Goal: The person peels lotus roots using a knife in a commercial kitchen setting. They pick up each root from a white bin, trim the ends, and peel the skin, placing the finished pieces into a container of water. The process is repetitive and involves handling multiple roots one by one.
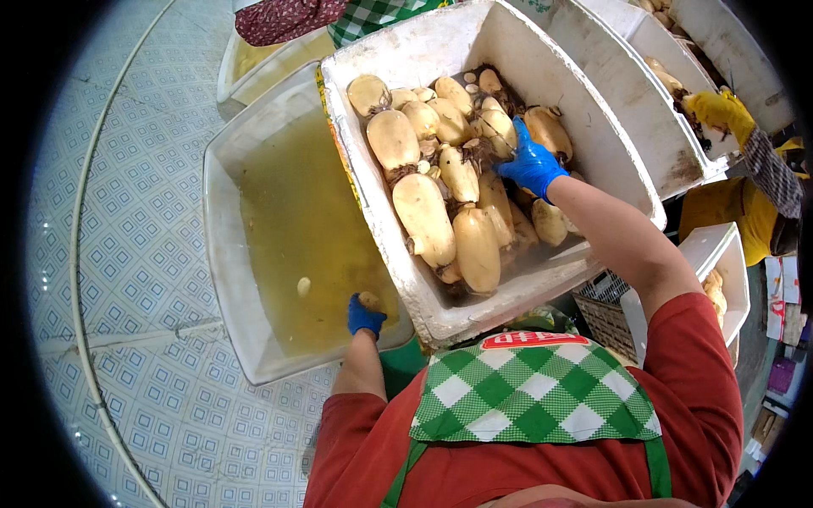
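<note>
A white foam box [387, 247] holds many pale lotus root segments [423, 219] with dark fibrous joints, lying in some water. My right hand [532, 159], in a blue glove, reaches into this box with thumb and fingers spread around a lotus root segment [497, 132]; whether it grips it is unclear. To the left stands a white plastic tub [223, 254] of murky yellow-green water. My left hand [366, 315], also blue-gloved, is over the tub's near right part, at a brownish piece of lotus root [368, 299] in the water. A small pale piece [304, 287] floats left of it.
More foam boxes [610, 95] stand at the right, where a co-worker's yellow-gloved hand [724, 114] touches roots. Another person's patterned sleeve [289, 19] shows at the top, by another tub [279, 70]. A hose [79, 254] crosses the tiled floor. A basket [606, 317] stands beneath my right arm.
</note>
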Tool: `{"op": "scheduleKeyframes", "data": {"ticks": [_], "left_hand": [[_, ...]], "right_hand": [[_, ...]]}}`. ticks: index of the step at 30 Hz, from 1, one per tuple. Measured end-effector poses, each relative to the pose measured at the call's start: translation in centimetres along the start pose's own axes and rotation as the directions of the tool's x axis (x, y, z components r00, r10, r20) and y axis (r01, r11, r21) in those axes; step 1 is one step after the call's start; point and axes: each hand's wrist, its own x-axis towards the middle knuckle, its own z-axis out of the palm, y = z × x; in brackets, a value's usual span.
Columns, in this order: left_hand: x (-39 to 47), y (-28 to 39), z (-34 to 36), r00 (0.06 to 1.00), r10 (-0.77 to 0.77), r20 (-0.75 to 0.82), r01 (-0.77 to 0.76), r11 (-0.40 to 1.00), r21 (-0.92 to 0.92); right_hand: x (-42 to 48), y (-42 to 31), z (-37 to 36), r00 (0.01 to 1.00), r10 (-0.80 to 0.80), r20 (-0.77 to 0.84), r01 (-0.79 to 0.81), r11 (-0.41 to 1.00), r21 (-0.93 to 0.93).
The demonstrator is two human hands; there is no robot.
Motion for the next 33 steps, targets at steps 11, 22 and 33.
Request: {"op": "scheduleKeyframes", "data": {"ticks": [11, 22, 33], "left_hand": [[5.4, 6.2, -5.4, 0.823, -0.004, -0.568, -0.376, 0.746, -0.55], [-10.2, 42.7, -20.1, 0.731, 0.602, 0.322, 0.25, 0.203, -0.947], [-7.7, 42.9, -19.1, 0.732, 0.675, -0.093, -0.283, 0.177, -0.942]], "right_hand": [[2.4, 0.6, -3.5, 0.891, 0.242, 0.384, -0.454, 0.483, 0.749], [-1.7, -3.8, -7.0, 0.919, 0.011, 0.395, -0.391, 0.165, 0.905], [-3.9, -4.5, -7.7, 0.789, -0.437, -0.432, 0.559, 0.803, 0.207]]}}
